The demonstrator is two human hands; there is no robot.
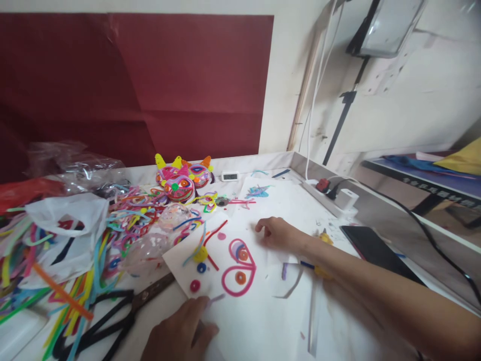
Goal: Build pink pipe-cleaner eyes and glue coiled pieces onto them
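A white sheet of paper lies under both hands. On it, two pink fuzzy-stem loops meet at a point, with an orange ring inside the lower one. My left hand rests at the sheet's near left, thumb and index finger apart. A short purple strip lies by its index fingertip. Above the sheet, to the right of the loops, my right hand has its fingers curled in; whether they pinch something small cannot be made out. A yellow pom-pom and red stems lie left of the loops.
Black-handled scissors lie left of the paper beside a heap of coloured stems and a white plastic bag. Decorated masks stand at the back. A phone and a power strip are on the right.
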